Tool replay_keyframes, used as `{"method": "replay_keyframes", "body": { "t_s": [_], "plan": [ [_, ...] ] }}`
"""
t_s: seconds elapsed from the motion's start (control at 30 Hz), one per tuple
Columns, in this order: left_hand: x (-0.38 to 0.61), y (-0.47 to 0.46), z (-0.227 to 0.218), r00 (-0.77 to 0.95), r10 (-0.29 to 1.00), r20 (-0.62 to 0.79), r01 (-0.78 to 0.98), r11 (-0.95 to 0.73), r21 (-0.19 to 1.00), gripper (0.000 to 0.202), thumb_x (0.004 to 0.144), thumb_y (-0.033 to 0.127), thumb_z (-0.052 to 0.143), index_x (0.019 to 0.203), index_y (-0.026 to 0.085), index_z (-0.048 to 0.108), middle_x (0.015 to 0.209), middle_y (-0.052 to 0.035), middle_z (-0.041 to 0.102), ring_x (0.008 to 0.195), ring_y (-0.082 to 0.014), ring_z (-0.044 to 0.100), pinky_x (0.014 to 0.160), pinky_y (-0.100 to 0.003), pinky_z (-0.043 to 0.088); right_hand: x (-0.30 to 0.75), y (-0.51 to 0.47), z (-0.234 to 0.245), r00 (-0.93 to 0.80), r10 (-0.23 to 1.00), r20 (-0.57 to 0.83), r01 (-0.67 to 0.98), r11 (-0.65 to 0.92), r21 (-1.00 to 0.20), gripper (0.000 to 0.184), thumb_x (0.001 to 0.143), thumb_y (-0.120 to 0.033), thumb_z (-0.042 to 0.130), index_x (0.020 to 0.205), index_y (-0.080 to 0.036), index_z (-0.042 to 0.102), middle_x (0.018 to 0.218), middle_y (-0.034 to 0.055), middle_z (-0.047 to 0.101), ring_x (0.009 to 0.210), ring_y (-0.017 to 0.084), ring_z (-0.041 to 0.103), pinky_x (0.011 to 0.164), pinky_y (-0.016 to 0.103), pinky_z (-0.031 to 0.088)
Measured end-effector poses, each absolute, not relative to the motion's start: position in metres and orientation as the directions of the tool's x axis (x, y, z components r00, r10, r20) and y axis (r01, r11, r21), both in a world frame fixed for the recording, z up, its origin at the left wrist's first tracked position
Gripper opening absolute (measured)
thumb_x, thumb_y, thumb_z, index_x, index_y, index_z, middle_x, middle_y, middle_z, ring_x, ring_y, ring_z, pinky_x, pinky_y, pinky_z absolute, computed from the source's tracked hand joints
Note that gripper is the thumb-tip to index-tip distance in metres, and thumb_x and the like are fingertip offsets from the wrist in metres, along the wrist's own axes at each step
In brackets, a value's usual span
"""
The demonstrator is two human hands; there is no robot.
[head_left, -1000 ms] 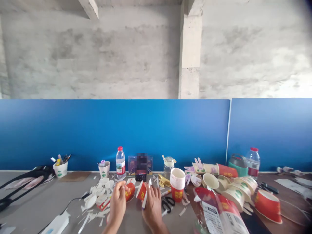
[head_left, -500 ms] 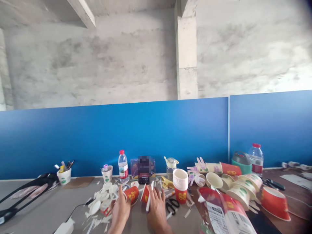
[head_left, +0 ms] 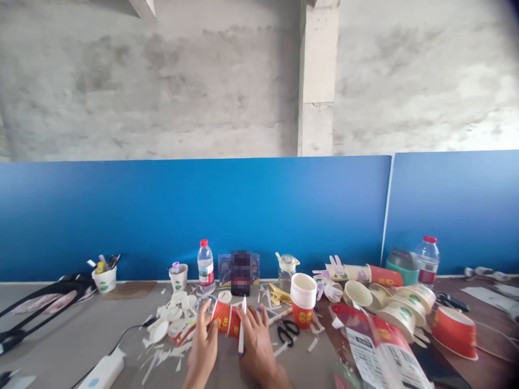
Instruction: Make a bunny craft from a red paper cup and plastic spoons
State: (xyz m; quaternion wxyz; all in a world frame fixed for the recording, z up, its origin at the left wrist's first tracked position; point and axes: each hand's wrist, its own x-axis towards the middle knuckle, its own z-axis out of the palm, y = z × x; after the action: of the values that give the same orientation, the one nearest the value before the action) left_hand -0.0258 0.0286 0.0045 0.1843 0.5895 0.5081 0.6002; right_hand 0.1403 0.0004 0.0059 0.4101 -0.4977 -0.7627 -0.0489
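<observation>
Two red paper cups lie on their sides on the grey table, meeting end to end in front of me. My left hand (head_left: pixel 204 339) is closed round the left red paper cup (head_left: pixel 220 316). My right hand (head_left: pixel 259 336) lies over the right red paper cup (head_left: pixel 234 322), fingers bent onto it, and also keeps a white pen (head_left: pixel 242 332) against its thumb side. The pen points away from me. Part of the right cup is hidden behind the pen and fingers. Black scissors (head_left: pixel 287 332) rest right of my right hand.
White paper scraps (head_left: pixel 162 324) and cut cup pieces cover the left. A stack of red cups (head_left: pixel 303 302) stands right, beside a plastic package (head_left: pixel 368 346) and more cups. A phone (head_left: pixel 240 273), a water bottle (head_left: pixel 206 267) and a glass jar (head_left: pixel 287 270) stand near the blue partition (head_left: pixel 194 210).
The two red cups were apart; now they touch end to end. My right hand brought its cup left against the other one. The view has tilted slightly downward.
</observation>
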Motion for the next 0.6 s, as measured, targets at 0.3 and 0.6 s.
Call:
{"method": "replay_keyframes", "body": {
  "t_s": [0.3, 0.6],
  "plan": [
    [-0.009, 0.016, -0.012, -0.097, 0.930, 0.355, 0.166, -0.336, 0.927, 0.067, 0.085, 0.058, 0.055, 0.137, 0.016, 0.051, 0.151, -0.0215, 0.052, 0.144, -0.0351, 0.044, 0.118, -0.051, 0.038, 0.134, -0.009, 0.004, -0.225, 0.714, 0.663, 0.792, 0.531, -0.303, 0.088, 0.056, -0.011, 0.055, 0.144, -0.023, 0.053, 0.127, 0.0105, 0.070, 0.125, 0.034, 0.059, 0.119, 0.058, 0.023],
    [-0.009, 0.023, -0.017, -0.095, 0.917, 0.389, 0.144, -0.373, 0.916, 0.061, 0.081, 0.050, 0.062, 0.133, 0.018, 0.057, 0.146, -0.0194, 0.059, 0.142, -0.0370, 0.047, 0.117, -0.053, 0.039, 0.135, -0.015, 0.009, -0.238, 0.733, 0.637, 0.797, 0.523, -0.303, 0.085, 0.059, -0.012, 0.055, 0.143, -0.022, 0.054, 0.128, 0.0115, 0.070, 0.124, 0.034, 0.059, 0.119, 0.058, 0.022]
  ]
}}
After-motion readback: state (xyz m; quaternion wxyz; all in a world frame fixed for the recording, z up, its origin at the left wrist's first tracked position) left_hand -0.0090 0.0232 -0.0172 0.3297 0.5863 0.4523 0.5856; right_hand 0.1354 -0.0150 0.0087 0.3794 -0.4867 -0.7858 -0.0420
